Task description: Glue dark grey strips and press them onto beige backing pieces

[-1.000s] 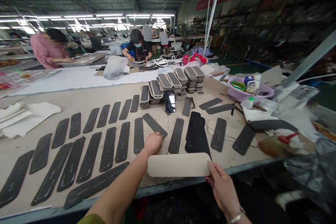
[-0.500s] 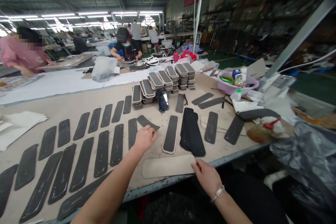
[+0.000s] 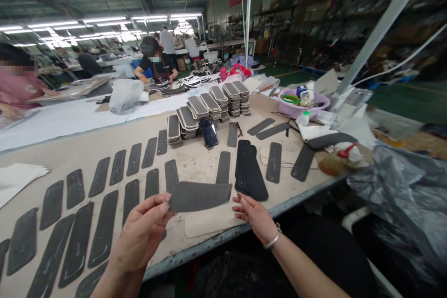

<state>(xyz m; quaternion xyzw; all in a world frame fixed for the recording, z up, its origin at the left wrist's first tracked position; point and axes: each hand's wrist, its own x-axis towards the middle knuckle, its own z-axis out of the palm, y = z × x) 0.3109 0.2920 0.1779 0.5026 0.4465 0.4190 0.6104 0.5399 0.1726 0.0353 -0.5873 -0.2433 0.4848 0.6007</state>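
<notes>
Between the thumb and fingers of my left hand (image 3: 148, 223) is one end of a dark grey strip (image 3: 200, 197), raised over the table's front part. Its free end reaches toward my right hand (image 3: 253, 216), whose fingers are apart and hold nothing. Under the strip, a cream panel (image 3: 206, 223) lies flat near the table edge, partly covered from view. Just beyond my right hand lie several overlapping black panels (image 3: 252, 172). A grey strip on a cream backing (image 3: 224, 167) rests left of them, its lower end hidden by the held strip.
Rows of glossy grey strips (image 3: 104, 228) cover the table's left side. Stacks of cream-edged pieces (image 3: 199, 107) stand behind, with a phone (image 3: 208, 132) leaning there. At right are a purple basin (image 3: 296, 109) and a red-nozzled glue bottle (image 3: 333, 163). A co-worker (image 3: 156, 63) sits across.
My left hand has taken up the grey strip from the table and brought it nearer, above the cream panel. My right hand has let go of that panel. The view has shifted slightly right.
</notes>
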